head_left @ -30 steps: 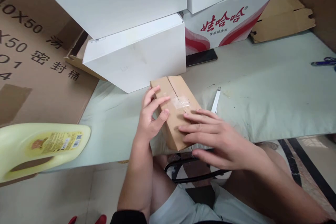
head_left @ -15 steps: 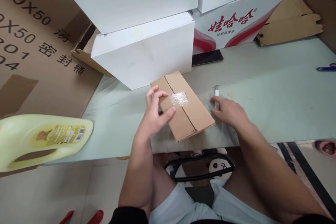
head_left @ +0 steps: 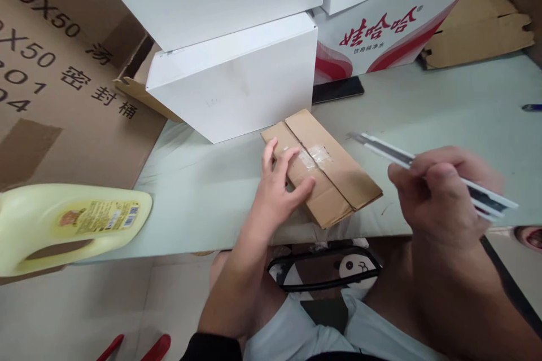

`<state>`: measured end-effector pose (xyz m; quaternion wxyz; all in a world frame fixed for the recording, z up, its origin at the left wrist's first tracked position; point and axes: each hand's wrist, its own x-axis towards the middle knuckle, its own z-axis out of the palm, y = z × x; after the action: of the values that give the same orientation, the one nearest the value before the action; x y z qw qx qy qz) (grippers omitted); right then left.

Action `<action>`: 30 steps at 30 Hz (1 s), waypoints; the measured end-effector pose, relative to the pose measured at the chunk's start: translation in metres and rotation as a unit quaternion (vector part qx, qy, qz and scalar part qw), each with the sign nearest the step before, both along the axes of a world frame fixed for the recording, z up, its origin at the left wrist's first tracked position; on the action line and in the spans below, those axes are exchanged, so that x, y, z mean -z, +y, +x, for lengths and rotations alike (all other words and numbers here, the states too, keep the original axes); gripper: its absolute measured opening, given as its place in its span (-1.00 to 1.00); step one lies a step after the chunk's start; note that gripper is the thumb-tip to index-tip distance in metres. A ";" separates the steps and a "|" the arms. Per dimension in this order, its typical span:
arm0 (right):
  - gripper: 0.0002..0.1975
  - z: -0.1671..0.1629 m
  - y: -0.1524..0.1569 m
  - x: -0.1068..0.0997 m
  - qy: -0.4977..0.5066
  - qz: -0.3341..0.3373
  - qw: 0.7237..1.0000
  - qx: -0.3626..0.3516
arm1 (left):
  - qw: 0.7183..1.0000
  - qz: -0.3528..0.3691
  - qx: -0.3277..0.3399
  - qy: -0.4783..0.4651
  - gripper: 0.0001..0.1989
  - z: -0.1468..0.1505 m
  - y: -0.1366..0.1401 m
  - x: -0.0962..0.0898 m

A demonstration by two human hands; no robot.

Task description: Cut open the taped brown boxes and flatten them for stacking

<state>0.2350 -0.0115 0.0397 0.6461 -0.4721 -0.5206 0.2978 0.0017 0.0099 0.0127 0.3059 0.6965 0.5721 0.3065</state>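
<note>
A small brown cardboard box lies tilted on the table, its top flaps meeting at a lengthwise seam. Clear tape sticks across the middle of that seam; whether it is cut I cannot tell. My left hand grips the box at its left side, fingers bent over the edge and thumb on top. Off to the right, my right hand is closed around a white utility knife. The knife's blade end points left toward the box, apart from it, and looks blurred.
White boxes and a red-and-white printed carton stand along the back. A black phone lies before them. At left are a yellow jug and a large carton; a flattened cardboard piece sits back right.
My right hand has lifted the utility knife off the table and drawn it right. My left hand and the cardboard box have shifted to the right together.
</note>
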 end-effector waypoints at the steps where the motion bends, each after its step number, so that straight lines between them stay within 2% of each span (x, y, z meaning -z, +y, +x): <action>1: -0.79 -0.001 -0.006 -0.003 -0.020 -0.014 0.999 -0.028 | 1.000 0.010 0.003 0.007 -0.46 0.006 -0.002 0.000; 4: -0.73 -0.004 -0.014 -0.009 -0.120 -0.077 0.985 -0.100 | 1.000 0.015 0.014 0.004 -0.45 0.017 -0.005 -0.001; 7: -0.78 -0.006 -0.009 -0.012 -0.233 -0.103 0.961 -0.111 | 1.000 0.004 0.012 -0.004 -0.42 0.020 -0.005 -0.001; 15: -0.76 -0.010 0.000 -0.013 -0.311 -0.060 0.939 -0.137 | 1.000 -0.007 0.016 0.001 -0.45 0.019 -0.006 -0.005; 20: -0.80 -0.012 0.001 -0.015 -0.317 -0.050 0.936 -0.146 | 1.000 -0.009 0.017 0.000 -0.46 0.018 -0.006 -0.004; 26: -0.89 -0.012 -0.004 -0.025 -0.291 -0.084 0.946 -0.119 | 1.000 -0.021 0.016 -0.007 -0.44 0.016 -0.003 -0.003; 30: -0.87 -0.003 -0.021 -0.035 -0.218 -0.093 0.969 -0.062 | 0.999 -0.040 0.023 -0.006 -0.44 0.014 -0.002 -0.004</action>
<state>0.2325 -0.0327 0.0742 0.4502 -0.5504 -0.6473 0.2746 0.0162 0.0075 0.0171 0.3438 0.6948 0.5658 0.2809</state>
